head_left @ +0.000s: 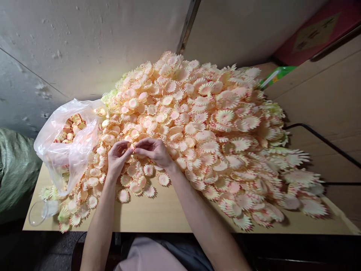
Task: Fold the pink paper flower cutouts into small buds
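Note:
Both hands meet over the front of a large heap of artificial flower pieces [197, 124], pale cream and pink discs with fringed, red-tipped petals. My left hand [118, 156] pinches one side of a small flower piece [133, 148] between thumb and fingertips. From the other side, my right hand [154, 151] grips the same piece in a thumb-and-finger pinch. The fingertips cover most of it. Just below the hands, several loose discs [148, 170] lie on the table. A translucent plastic bag [67, 158] stands open left of the hands, with small rolled, red-edged pieces [73, 128] inside.
A clear plastic cup [42, 212] lies on its side at the left end of the wooden table [152, 218]. A green woven sack [17, 169] stands beyond that end. Cardboard [318, 101] borders the right side, with a black bar [327, 141] before it. A wall rises behind.

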Demonstrator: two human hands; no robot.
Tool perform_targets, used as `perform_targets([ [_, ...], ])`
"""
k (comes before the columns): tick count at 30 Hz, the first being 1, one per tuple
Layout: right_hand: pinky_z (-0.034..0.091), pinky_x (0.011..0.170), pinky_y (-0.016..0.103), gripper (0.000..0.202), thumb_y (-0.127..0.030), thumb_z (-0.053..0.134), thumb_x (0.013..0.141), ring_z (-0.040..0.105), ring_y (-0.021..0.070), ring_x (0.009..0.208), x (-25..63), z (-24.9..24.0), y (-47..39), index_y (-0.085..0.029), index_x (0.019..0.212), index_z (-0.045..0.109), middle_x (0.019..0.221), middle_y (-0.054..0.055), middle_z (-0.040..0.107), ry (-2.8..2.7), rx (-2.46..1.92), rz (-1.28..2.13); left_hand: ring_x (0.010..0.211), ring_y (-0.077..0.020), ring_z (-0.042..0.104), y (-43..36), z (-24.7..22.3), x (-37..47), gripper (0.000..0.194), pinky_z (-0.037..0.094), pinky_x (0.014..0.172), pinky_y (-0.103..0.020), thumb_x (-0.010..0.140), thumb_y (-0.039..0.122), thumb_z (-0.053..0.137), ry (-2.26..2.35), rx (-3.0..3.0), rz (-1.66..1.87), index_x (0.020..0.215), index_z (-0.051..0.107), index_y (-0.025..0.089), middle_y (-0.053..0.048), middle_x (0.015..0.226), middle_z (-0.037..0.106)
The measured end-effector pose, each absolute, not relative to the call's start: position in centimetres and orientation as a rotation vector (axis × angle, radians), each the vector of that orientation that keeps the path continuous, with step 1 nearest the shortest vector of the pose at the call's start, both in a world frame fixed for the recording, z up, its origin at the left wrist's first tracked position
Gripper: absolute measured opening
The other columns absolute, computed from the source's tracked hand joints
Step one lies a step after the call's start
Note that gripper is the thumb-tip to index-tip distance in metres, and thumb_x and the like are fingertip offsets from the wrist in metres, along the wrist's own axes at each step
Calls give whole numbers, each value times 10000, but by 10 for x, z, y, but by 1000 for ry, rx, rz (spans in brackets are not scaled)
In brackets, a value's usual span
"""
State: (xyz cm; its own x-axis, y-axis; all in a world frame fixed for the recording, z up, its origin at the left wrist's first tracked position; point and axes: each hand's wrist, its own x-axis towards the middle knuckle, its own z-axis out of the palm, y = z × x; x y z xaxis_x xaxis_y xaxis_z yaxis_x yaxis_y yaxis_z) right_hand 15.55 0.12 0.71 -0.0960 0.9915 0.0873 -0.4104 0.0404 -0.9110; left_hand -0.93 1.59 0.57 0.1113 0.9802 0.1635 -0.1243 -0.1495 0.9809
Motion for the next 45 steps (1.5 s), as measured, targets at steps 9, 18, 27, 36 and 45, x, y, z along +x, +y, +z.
perform_targets([
  [9,578,778,282,374,-243,891,536,675,129,755,154,4,4,-174,856,710,817,3,717,-986,-795,1428,857,-125,618,17,5,-6,328,508,782,-239,670,312,822,1006,1337,1338,907,632,187,-21,920,638],
  [18,584,768,283,361,-285,870,580,679,137,758,154,1,4,-174,890,721,830,19,728,-1052,-794,1420,944,-181,625,17,4,-11,211,483,853,-291,737,370,761,1031,1451,1283,711,711,167,-77,949,675],
  [27,574,775,263,365,-249,871,576,683,129,769,155,3,2,-182,906,729,842,15,736,-1067,-778,1445,918,-165,622,16,4,-12,157,486,793,-262,736,334,769,987,1426,1243,743,744,180,-69,944,667],
  [36,574,780,282,355,-252,866,584,680,137,773,155,3,3,-181,905,732,838,17,737,-1062,-775,1450,913,-172,622,16,8,-12,141,492,813,-281,752,326,757,954,1457,1242,763,741,186,-68,925,674],
  [45,583,781,277,368,-284,863,589,683,138,783,156,3,3,-178,916,731,863,27,738,-1086,-785,1439,874,-160,617,15,9,-11,162,489,779,-263,722,340,778,959,1415,1231,752,740,185,-61,908,665],
])
